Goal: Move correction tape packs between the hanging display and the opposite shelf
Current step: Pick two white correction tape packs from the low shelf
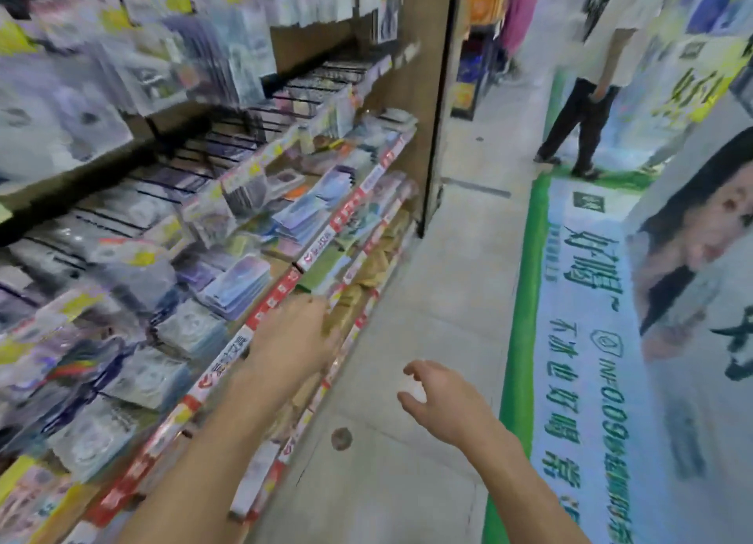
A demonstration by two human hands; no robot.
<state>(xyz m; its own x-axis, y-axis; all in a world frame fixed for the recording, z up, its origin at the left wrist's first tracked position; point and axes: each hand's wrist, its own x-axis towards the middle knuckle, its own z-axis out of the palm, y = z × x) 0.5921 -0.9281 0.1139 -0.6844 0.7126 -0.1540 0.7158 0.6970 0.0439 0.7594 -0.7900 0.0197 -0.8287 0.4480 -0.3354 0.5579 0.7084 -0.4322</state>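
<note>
The view is motion-blurred. Hanging packs (228,55) fill the pegs at upper left, and flat blister packs (187,331) lie in rows on the sloping shelf below. My left hand (297,336) reaches over the shelf's red-and-white price rail (277,295). Its fingers are stretched forward and nothing shows in them. My right hand (438,395) hovers over the floor to the right of the shelf, fingers loosely curled. A pale blur sits between its thumb and fingers, and I cannot tell whether it is an object.
A lower shelf (366,274) with brown and green goods juts toward the aisle. The grey floor (440,283) runs ahead. A green-edged printed banner (586,340) lies along the right. A person's legs (578,128) stand at the far end of the aisle.
</note>
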